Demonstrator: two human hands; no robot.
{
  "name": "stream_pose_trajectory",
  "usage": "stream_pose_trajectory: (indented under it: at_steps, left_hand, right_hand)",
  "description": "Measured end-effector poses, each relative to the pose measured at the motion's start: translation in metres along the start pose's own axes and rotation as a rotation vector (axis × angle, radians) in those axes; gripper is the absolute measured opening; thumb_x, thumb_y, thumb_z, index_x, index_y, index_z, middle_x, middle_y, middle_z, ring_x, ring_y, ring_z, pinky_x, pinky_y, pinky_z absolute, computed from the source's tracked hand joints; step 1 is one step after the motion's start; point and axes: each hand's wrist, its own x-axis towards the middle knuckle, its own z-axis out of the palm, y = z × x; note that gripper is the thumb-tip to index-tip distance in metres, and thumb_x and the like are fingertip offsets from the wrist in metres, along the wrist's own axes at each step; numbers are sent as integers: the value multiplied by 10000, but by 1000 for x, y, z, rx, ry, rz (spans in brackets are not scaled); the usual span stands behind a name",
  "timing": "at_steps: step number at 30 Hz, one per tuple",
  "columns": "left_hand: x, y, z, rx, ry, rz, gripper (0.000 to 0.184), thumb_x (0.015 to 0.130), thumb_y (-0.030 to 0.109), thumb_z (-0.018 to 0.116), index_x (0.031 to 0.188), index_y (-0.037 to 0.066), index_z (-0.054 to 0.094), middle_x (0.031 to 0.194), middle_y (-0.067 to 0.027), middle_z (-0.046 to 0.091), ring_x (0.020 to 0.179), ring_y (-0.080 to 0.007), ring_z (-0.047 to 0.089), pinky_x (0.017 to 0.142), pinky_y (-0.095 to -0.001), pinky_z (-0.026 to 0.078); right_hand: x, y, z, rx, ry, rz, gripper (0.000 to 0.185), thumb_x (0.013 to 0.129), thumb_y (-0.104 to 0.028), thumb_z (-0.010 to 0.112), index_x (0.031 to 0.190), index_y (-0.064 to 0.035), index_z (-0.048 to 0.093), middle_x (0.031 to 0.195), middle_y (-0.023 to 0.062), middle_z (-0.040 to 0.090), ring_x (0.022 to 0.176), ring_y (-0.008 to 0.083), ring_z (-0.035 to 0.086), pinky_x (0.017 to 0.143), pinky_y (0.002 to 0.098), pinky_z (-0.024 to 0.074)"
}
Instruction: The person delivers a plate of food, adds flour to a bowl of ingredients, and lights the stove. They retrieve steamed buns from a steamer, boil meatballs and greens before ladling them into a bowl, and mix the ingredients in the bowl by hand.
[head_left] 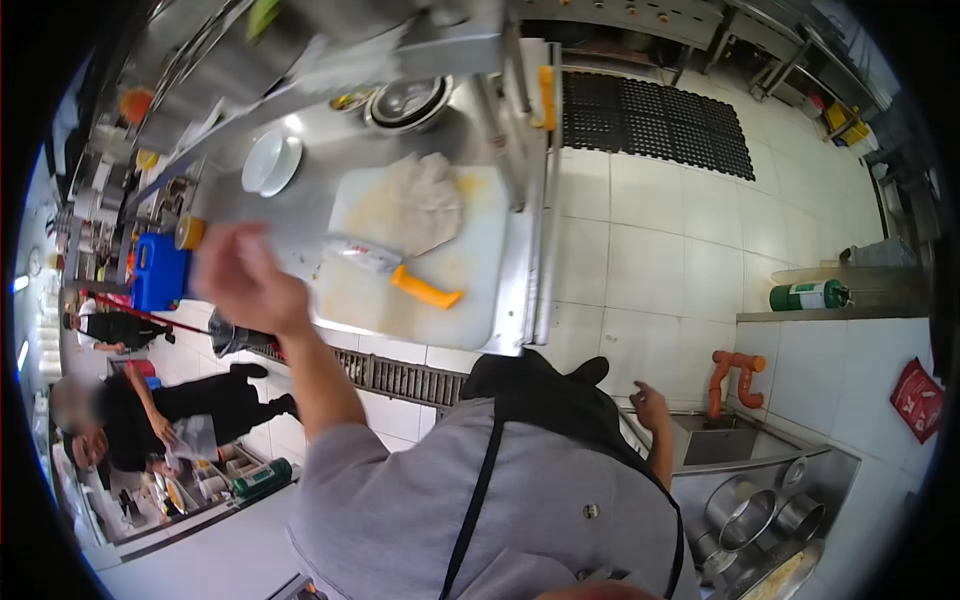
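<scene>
My left hand [250, 280] is raised over the left edge of the steel worktop, smeared by motion, so its fingers cannot be made out. Nearest to it are a blue plastic jug [160, 272] and a yellow-lidded tub [190, 232]. On the worktop lies a stained white cutting board [450, 325]. A knife with an orange handle [425, 288] rests on the board beside a crumpled beige cloth [428, 205]. My right hand [651, 406] hangs low at my right side near a steel sink, fingers apart and with nothing visible in it.
White bowls [272, 163] and metal bowls [408, 103] stand farther back under a steel shelf. A floor drain grate [400, 382] runs along the worktop. A co-worker in black [165, 415] stands at left. The sink [718, 445], orange pipe [735, 380] and pots [742, 513] are at right.
</scene>
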Motion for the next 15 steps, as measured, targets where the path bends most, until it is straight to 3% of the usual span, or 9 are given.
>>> stream_pose_trajectory:
  at_steps: [1, 2, 3, 4, 5, 7, 11, 13, 15]
  left_hand:
    - [-36, 25, 30, -114, -32, -133, 218, 865, -49, 577, 1069, -37, 503, 936, -155, 611, 774, -227, 600, 743, -314, 490]
    - [-74, 46, 48, -51, -194, -255, 191, 838, -44, 597, 1016, -13, 536, 908, -131, 622, 798, -232, 605, 764, -330, 477]
    - [-90, 81, 70, 50, -457, -245, 207, 803, -42, 625, 992, 3, 555, 864, -105, 628, 784, -228, 610, 752, -335, 479]
    - [-117, 102, 93, -63, -628, -358, 211, 792, -21, 637, 986, 12, 561, 790, -100, 626, 734, -239, 621, 706, -338, 489]
    - [-136, 124, 123, -228, -650, -273, 213, 786, 17, 651, 990, 20, 589, 757, -104, 627, 674, -258, 626, 642, -348, 499]
    - [-151, 159, 166, -371, -958, -334, 204, 776, 65, 699, 960, 9, 633, 770, -114, 640, 657, -268, 626, 626, -338, 500]
    - [-159, 176, 265, -475, -1099, -261, 211, 786, 83, 700, 980, 20, 647, 761, -111, 638, 650, -286, 630, 595, -349, 505]
    - [-167, 162, 321, -440, -1154, -403, 193, 821, 136, 671, 988, 43, 654, 770, -114, 635, 664, -306, 616, 617, -382, 510]
    - [-177, 138, 381, -412, -1184, -391, 220, 824, 145, 672, 1020, 51, 642, 819, -128, 639, 717, -316, 634, 625, -386, 508]
  right_hand:
    - [18, 6, -25, -102, -13, -63, 445, 822, -217, 627, 1217, -21, 571, 953, 238, 650, 895, 382, 634, 782, 421, 499]
    - [36, 4, -55, -85, 21, -104, 434, 828, -207, 623, 1217, -24, 569, 959, 238, 644, 898, 385, 627, 789, 424, 495]
    - [55, -3, -87, -69, 54, -146, 423, 834, -197, 618, 1218, -26, 567, 964, 238, 638, 901, 388, 621, 795, 428, 491]
    - [71, -16, -116, -48, 79, -181, 412, 836, -182, 613, 1216, -27, 568, 967, 237, 639, 897, 378, 624, 794, 422, 491]
    - [90, -32, -147, -34, 104, -221, 402, 839, -166, 609, 1215, -29, 570, 969, 236, 640, 892, 369, 627, 793, 417, 492]
    - [130, -66, -202, -21, 129, -308, 392, 846, -152, 603, 1220, -41, 570, 978, 220, 641, 869, 338, 630, 779, 391, 496]
    - [231, -93, -283, 139, 177, -443, 381, 857, -150, 595, 1224, -52, 570, 937, 188, 651, 825, 311, 627, 759, 367, 498]
    - [302, -76, -305, 181, 189, -349, 366, 869, -155, 585, 1224, -67, 572, 876, 169, 649, 772, 305, 612, 738, 357, 497]
    - [370, -14, -304, -98, 290, -342, 356, 855, -159, 589, 1191, -43, 577, 808, 199, 634, 748, 326, 621, 697, 388, 497]
